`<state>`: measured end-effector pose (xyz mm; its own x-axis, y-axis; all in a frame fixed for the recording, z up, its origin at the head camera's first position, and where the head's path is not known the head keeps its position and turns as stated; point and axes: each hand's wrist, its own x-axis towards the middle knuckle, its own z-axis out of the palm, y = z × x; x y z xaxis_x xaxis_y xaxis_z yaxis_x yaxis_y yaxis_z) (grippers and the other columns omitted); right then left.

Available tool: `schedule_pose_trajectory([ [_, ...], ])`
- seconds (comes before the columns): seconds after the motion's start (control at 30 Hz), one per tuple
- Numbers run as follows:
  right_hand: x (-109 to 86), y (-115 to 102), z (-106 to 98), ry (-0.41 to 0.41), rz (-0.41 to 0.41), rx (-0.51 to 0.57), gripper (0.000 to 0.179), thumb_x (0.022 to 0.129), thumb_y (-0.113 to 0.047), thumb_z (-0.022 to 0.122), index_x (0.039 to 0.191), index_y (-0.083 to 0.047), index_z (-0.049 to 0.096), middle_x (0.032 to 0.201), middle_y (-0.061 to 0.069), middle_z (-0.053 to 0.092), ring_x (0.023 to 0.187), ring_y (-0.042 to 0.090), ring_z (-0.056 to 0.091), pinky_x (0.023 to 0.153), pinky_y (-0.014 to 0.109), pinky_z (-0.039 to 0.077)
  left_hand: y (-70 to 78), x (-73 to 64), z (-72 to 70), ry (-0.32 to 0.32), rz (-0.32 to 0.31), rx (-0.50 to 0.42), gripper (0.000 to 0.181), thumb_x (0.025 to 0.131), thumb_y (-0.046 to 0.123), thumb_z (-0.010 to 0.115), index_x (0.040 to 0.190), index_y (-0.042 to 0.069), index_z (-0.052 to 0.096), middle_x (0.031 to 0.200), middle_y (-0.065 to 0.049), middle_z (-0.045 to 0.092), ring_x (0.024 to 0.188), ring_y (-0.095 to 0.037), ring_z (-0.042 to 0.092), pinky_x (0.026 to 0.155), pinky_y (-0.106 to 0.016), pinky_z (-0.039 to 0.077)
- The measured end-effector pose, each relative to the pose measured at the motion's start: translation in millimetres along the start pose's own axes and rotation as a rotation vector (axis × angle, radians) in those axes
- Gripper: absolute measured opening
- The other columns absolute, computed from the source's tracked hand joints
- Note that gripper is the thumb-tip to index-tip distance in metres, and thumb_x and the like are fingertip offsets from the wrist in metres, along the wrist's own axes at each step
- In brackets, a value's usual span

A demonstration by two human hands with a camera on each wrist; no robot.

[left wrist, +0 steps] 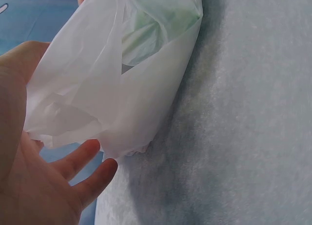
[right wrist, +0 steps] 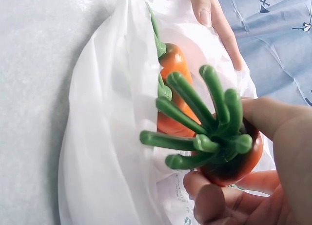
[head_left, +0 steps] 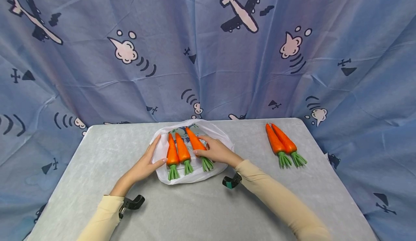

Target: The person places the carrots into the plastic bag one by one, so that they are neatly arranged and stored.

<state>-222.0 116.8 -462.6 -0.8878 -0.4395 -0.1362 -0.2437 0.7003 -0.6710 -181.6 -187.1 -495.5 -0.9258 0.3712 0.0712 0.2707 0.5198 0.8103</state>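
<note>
A white plastic bag lies on the table with its mouth spread wide. Inside it, at the left, two orange carrots with green stems, the left carrot and the middle carrot, lie side by side. My right hand grips a third carrot by its thick end, thumb on one side and fingers on the other. This carrot's tip points away from me, over the bag's printed inner side. At the bag's left rim, my left hand spreads its fingers against the plastic; part of that hand is hidden behind the bag.
Two more carrots lie together at the right of the pale grey table. A blue curtain with printed planes hangs behind the table's far edge. A dark wrist camera sits on each wrist.
</note>
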Motion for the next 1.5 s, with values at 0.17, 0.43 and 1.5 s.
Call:
schedule_pose_trajectory([
  [0.17, 4.6, 0.9, 1.4, 0.006, 0.002, 0.003, 0.073, 0.09, -0.049, 0.067, 0.149, -0.013, 0.043, 0.069, 0.001, 0.054, 0.053, 0.01, 0.047, 0.05, 0.024, 0.041, -0.3, -0.4, -0.1, -0.001, -0.002, -0.002, 0.093, 0.094, 0.03, 0.067, 0.161, 0.026, 0.001, 0.168, -0.017, 0.006, 0.153, -0.042, 0.011, 0.12, -0.066, 0.017],
  [0.43, 11.5, 1.5, 3.0, 0.003, 0.001, 0.033, 0.072, 0.09, -0.046, 0.068, 0.149, -0.012, 0.043, 0.065, 0.0, 0.052, 0.05, 0.011, 0.045, 0.048, 0.023, 0.039, 1.2, -0.7, -0.5, 0.0, -0.004, 0.004, 0.093, 0.094, 0.031, 0.066, 0.161, 0.026, 0.001, 0.168, -0.015, 0.005, 0.153, -0.042, 0.011, 0.12, -0.066, 0.016],
  [1.5, 36.4, 1.6, 21.7, 0.016, 0.057, -0.054, 0.074, 0.09, -0.056, 0.063, 0.148, -0.014, 0.045, 0.102, 0.01, 0.07, 0.082, 0.017, 0.062, 0.078, 0.033, 0.052, -2.1, 0.1, 1.4, 0.005, 0.0, 0.012, 0.091, 0.095, 0.03, 0.066, 0.161, 0.023, 0.003, 0.168, -0.016, 0.006, 0.153, -0.043, 0.01, 0.12, -0.066, 0.015],
])
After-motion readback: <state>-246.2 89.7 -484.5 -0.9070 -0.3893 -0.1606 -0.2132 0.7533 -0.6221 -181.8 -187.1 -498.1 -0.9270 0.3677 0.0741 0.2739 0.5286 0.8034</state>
